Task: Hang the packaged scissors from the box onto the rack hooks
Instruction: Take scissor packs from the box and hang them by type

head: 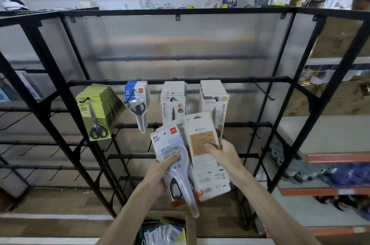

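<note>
L hand [160, 172]: fingers curled round a white scissors pack [174, 160], center of frame, thumb on top.
R hand [224, 154]: gripped a tan-backed pack [204, 152] just right of it, thumb on the card.
Rack [180, 81]: four hooks w/ packs hung across mid frame.
Box [190, 228]: bottom center, under the arms, blurry packs inside, maybe scissors.

I log two bare forearms, uncovered to frame edge, w/ bare L hand [158, 174] & R hand [222, 155].
</note>
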`<state>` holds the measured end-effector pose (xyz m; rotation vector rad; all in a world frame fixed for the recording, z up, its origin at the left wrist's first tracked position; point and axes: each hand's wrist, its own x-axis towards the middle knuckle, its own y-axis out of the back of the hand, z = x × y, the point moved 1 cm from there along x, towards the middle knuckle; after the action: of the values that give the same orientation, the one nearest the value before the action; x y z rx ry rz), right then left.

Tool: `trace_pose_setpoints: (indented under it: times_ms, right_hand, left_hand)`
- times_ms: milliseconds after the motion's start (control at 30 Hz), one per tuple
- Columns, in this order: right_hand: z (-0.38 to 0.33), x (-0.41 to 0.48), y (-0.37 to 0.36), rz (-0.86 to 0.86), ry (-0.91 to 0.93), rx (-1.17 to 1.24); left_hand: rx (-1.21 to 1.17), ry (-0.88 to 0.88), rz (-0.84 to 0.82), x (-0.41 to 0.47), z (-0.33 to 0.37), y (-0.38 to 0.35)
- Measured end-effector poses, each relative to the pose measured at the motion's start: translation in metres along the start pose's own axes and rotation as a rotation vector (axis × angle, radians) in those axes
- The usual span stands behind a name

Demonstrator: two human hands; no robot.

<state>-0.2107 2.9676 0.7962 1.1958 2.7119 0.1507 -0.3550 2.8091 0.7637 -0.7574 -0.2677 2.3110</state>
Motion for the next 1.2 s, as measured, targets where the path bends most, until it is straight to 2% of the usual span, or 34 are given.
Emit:
trace_pose_setpoints:
  times_ms: [100, 200, 333, 467, 600, 800, 933, 1000, 1100, 1167, 1200]
  right_hand:
    - [-0.001, -0.011, 0.0, 0.008, 0.034, 0.031]
    - [-0.002, -0.021, -0.004, -0.028, 0.041, -0.082]
    - [-0.001, -0.029, -0.002, -0.027, -0.001, -0.104]
    - [-0.009, -0.031, 0.004, 0.103, -0.009, -0.032]
    - [-0.03, -0.036, 0.004, 0.182, 0.015, 0.166]
    - [-0.04, -0.036, -0.03, -0.097, -0.054, 0.234]
    - [-0.045, -0.031, -0.055, -0.102, -0.162, 0.336]
    - [-0.046, -0.027, -0.065, -0.07, -0.19, 0.319]
    - [-0.05, -0.023, -0.075, -0.048, -0.162, 0.448]
    - [-0.052, -0.022, -0.083, 0.04, -0.113, 0.342]
    - [-0.053, -0.023, -0.086, 0.14, -0.089, 0.252]
  left_hand:
    - [0.008, 0.029, -0.018, -0.007, -0.01, -0.004]
    - [0.003, 0.035, -0.033, -0.015, -0.019, -0.006]
    - [0.002, 0.018, 0.022, -0.024, -0.025, -0.002]
    - [-0.023, -0.019, 0.081, -0.026, -0.019, 0.011]
    - [0.005, -0.079, 0.1, -0.029, -0.005, 0.025]
    - [0.05, -0.121, 0.021, -0.027, 0.012, 0.04]
    - [0.086, -0.108, -0.025, -0.025, 0.023, 0.055]
    - [0.087, -0.104, -0.047, -0.023, 0.031, 0.067]
    - [0.079, -0.093, -0.052, -0.018, 0.045, 0.086]
    - [0.075, -0.081, -0.063, -0.013, 0.054, 0.098]
    - [0.075, -0.074, -0.069, -0.011, 0.058, 0.103]
